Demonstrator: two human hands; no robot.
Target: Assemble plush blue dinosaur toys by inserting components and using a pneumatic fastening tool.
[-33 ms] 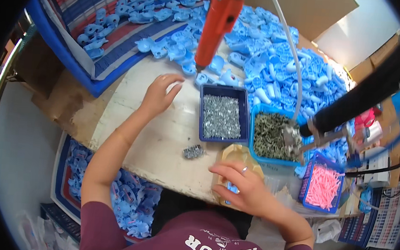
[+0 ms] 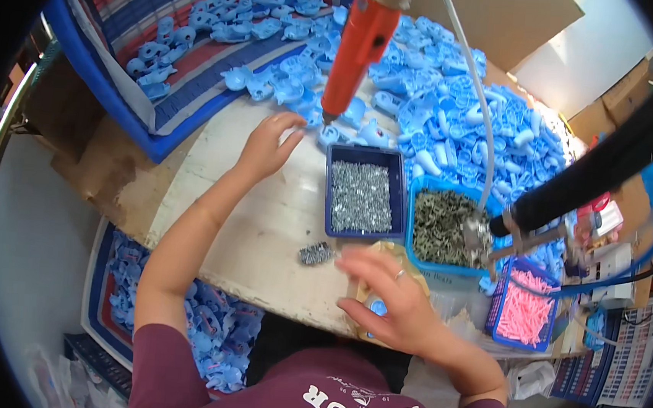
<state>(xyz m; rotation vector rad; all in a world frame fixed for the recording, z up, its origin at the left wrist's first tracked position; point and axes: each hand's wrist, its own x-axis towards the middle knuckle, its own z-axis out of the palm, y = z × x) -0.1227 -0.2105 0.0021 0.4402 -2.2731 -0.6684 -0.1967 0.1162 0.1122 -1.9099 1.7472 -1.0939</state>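
Two hands: left hand loosely parted, right hand wide, nothing seen gripped.
Yellow fixture: set at near edge of table, blue piece on it.
Red driver: left hand is best kept clear.

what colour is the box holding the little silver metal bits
The box is dark navy blue, seen best in the head view.

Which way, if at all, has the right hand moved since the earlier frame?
Yes: slightly forward and left. Against the dark blue tray, the right hand's fingertips are now closer to its near edge.
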